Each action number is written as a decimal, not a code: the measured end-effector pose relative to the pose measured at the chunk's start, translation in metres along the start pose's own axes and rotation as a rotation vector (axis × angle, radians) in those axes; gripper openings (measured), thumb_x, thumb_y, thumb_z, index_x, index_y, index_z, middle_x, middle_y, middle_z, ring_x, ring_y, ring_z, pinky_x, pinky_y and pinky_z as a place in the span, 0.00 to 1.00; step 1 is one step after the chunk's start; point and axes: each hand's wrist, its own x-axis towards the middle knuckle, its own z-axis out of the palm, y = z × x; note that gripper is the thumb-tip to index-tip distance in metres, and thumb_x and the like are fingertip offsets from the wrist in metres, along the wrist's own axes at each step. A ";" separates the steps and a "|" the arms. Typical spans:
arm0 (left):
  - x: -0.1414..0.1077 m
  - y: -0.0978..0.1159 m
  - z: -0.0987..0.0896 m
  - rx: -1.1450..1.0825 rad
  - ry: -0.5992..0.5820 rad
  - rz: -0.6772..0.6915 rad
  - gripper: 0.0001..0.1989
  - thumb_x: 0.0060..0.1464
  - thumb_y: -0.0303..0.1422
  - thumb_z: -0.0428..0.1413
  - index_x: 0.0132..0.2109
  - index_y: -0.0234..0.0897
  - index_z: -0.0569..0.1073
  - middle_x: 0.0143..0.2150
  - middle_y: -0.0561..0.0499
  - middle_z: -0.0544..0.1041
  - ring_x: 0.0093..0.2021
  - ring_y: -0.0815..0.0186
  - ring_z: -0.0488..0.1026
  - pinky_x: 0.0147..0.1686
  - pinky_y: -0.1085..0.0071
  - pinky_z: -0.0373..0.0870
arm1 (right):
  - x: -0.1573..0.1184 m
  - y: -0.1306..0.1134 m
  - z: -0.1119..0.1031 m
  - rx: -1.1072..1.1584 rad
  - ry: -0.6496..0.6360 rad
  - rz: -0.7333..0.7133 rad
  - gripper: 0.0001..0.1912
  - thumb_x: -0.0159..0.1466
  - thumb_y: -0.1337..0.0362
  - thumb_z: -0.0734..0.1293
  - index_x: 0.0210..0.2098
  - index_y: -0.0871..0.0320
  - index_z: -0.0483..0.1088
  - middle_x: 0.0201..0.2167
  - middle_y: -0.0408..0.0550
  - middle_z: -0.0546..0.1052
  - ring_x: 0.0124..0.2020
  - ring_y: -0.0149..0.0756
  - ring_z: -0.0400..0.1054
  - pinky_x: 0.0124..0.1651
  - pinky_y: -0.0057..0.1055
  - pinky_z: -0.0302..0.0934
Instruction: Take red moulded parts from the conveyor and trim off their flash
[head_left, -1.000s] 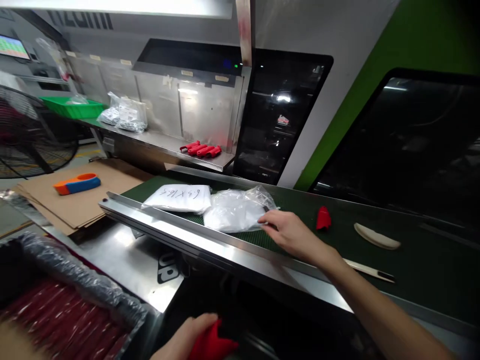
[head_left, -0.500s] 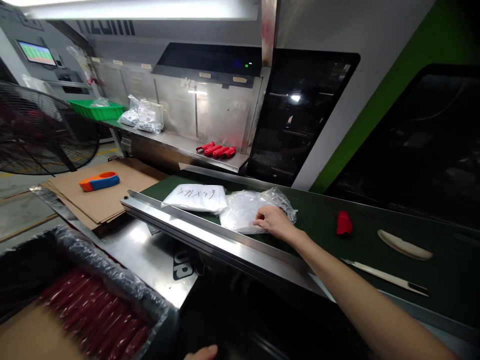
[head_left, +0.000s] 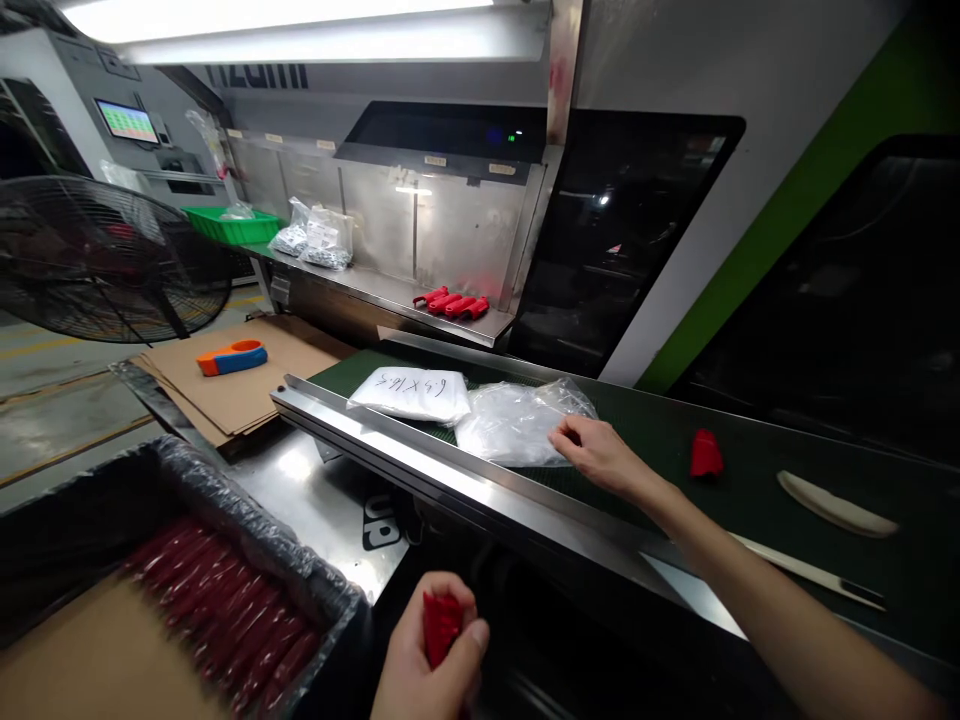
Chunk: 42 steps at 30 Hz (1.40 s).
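My left hand is low in the middle of the view, its fingers wrapped round a red part. My right hand has its fingers pinched together at the right edge of a flat pile of clear plastic bags on the green belt; what they grip, if anything, is too small to tell. Left of the bags lies a white packet with handwriting on it. A separate red part rests on the belt to the right of my right hand.
A lined crate of bagged dark red pieces stands at lower left. A metal rail edges the belt. Beyond are cardboard sheets with an orange-blue tape dispenser-like ring, and a shelf with red parts. A knife lies right.
My left hand has risen into view with the red part in it. My right hand has shifted right, toward the edge of the bags. The camera view has turned slightly left.
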 end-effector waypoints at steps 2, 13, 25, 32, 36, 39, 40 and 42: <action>0.006 0.018 0.017 0.065 0.012 0.052 0.18 0.50 0.43 0.63 0.38 0.38 0.66 0.30 0.56 0.67 0.22 0.76 0.57 0.22 0.76 0.54 | -0.026 -0.020 -0.003 0.076 0.000 -0.011 0.16 0.69 0.54 0.60 0.31 0.59 0.66 0.26 0.40 0.68 0.29 0.29 0.63 0.35 0.29 0.58; -0.018 -0.005 0.033 0.475 -0.088 0.100 0.07 0.59 0.34 0.55 0.42 0.39 0.64 0.33 0.56 0.69 0.30 0.72 0.65 0.30 0.76 0.64 | -0.190 -0.067 0.033 0.428 -0.182 0.168 0.17 0.73 0.56 0.53 0.30 0.55 0.61 0.26 0.39 0.66 0.27 0.26 0.60 0.30 0.25 0.55; -0.030 -0.036 0.033 1.000 -0.330 0.337 0.29 0.55 0.25 0.49 0.63 0.45 0.54 0.46 0.48 0.72 0.40 0.63 0.71 0.41 0.64 0.67 | -0.229 -0.076 0.040 0.512 0.018 -0.017 0.08 0.70 0.64 0.61 0.39 0.51 0.71 0.32 0.40 0.75 0.31 0.28 0.70 0.33 0.24 0.64; -0.010 -0.033 0.029 0.799 -0.193 0.073 0.06 0.56 0.30 0.52 0.41 0.38 0.68 0.30 0.56 0.68 0.29 0.69 0.66 0.30 0.72 0.62 | -0.282 -0.041 0.025 0.100 0.548 -0.030 0.09 0.63 0.66 0.69 0.43 0.52 0.74 0.39 0.41 0.78 0.36 0.29 0.73 0.44 0.23 0.67; -0.009 -0.031 0.033 0.642 -0.191 -0.036 0.07 0.56 0.34 0.55 0.34 0.35 0.70 0.28 0.54 0.69 0.28 0.72 0.65 0.27 0.75 0.60 | -0.297 -0.036 0.037 -0.085 0.464 -0.267 0.16 0.60 0.69 0.70 0.47 0.55 0.73 0.39 0.43 0.79 0.37 0.32 0.75 0.44 0.25 0.70; -0.012 -0.031 0.037 0.527 -0.199 -0.124 0.09 0.55 0.36 0.56 0.36 0.33 0.71 0.28 0.53 0.70 0.27 0.71 0.66 0.28 0.75 0.63 | -0.292 -0.045 0.047 -0.130 0.407 -0.277 0.15 0.62 0.68 0.67 0.49 0.57 0.72 0.39 0.47 0.80 0.39 0.36 0.76 0.44 0.29 0.72; -0.012 -0.031 0.038 0.487 -0.199 -0.154 0.10 0.56 0.37 0.56 0.36 0.32 0.71 0.28 0.52 0.70 0.27 0.71 0.66 0.29 0.74 0.64 | -0.288 -0.048 0.050 -0.135 0.405 -0.304 0.14 0.63 0.68 0.66 0.49 0.58 0.71 0.38 0.49 0.80 0.39 0.36 0.76 0.44 0.29 0.72; -0.011 -0.031 0.038 0.420 -0.198 -0.194 0.12 0.57 0.39 0.54 0.38 0.32 0.69 0.29 0.51 0.70 0.27 0.71 0.67 0.30 0.73 0.67 | -0.283 -0.051 0.056 -0.150 0.389 -0.367 0.14 0.64 0.70 0.63 0.49 0.60 0.70 0.38 0.52 0.80 0.41 0.38 0.76 0.43 0.31 0.73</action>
